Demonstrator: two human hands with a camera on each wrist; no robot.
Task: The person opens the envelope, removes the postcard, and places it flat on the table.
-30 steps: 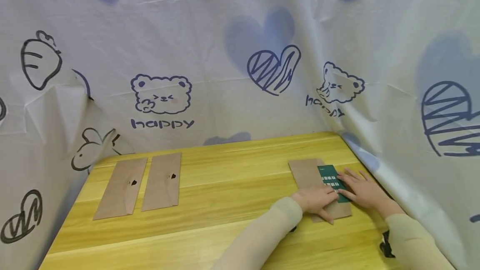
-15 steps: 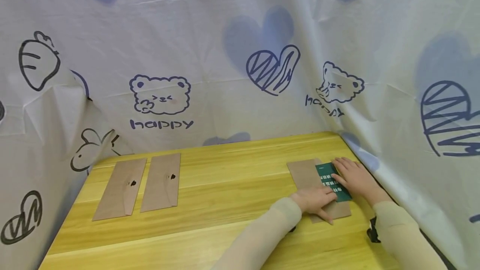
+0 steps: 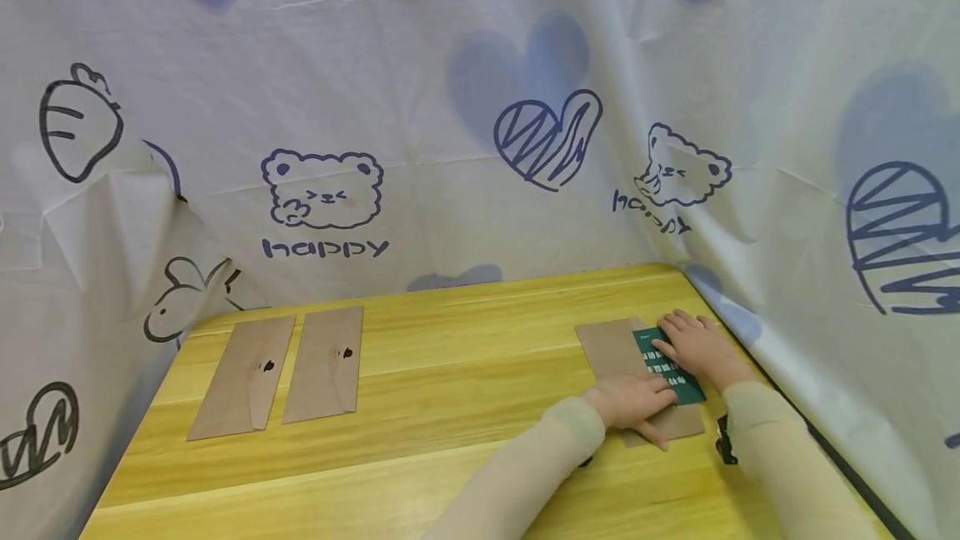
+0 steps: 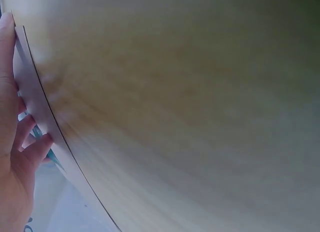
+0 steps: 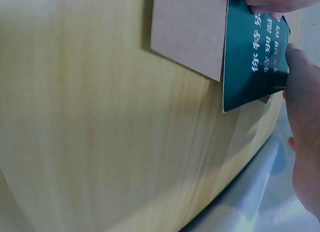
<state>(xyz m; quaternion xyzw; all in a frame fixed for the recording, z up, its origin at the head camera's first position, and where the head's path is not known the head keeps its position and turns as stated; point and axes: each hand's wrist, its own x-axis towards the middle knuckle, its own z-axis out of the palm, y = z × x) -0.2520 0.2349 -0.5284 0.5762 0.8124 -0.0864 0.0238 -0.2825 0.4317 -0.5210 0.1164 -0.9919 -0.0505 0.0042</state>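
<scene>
A brown paper envelope lies at the right of the table, with a dark green card bearing white printed characters over its right part. My left hand presses on the envelope, its fingers reaching the card's left edge and its thumb spread toward me. At the card's right edge, my right hand pinches it, the thumb on the printed face. From the right wrist view, the card stands slightly raised over the envelope near that thumb. The right hand's other fingers are mostly hidden there.
Two more brown envelopes, one farther left and one beside it, lie on the yellow wooden table. A white curtain with blue drawings hangs behind the table and along both sides.
My right hand has shifted left and away from me along the card's right edge. The card has turned and shifted slightly over the envelope. My left hand stays in place.
</scene>
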